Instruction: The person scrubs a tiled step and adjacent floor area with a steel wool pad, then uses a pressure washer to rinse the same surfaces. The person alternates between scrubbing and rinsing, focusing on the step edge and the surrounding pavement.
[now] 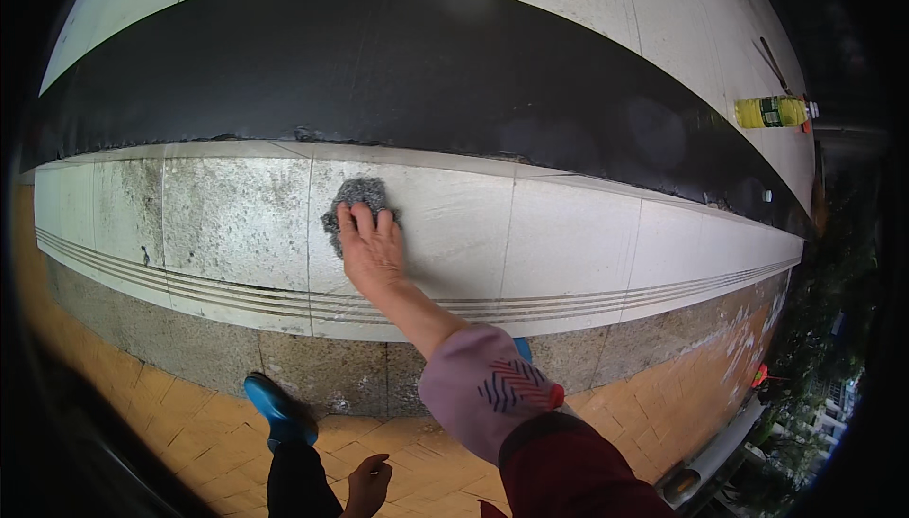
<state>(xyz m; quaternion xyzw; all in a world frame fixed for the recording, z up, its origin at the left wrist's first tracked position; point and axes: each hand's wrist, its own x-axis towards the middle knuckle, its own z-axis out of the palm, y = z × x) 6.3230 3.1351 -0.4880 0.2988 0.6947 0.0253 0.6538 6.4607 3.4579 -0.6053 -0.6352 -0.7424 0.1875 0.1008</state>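
My right hand (375, 252) presses a grey steel wool pad (362, 193) onto the pale stone step tread (454, 227), fingers spread over the pad. A purple patterned oversleeve (483, 383) covers that forearm below the wrist. Left of the pad, the tread's slab (234, 212) is blotched with dark grime; to the right its surface looks paler and cleaner. My left hand (369, 484) hangs low near my leg, fingers loosely bent and nothing visible in it.
A dark riser band (398, 63) rises behind the tread. At far right lie a bottle of yellow liquid (767, 112) and a small white cap (767, 195). Grooved lines (568, 303) mark the step's front. My blue boot (280, 408) stands by orange paving (192, 440).
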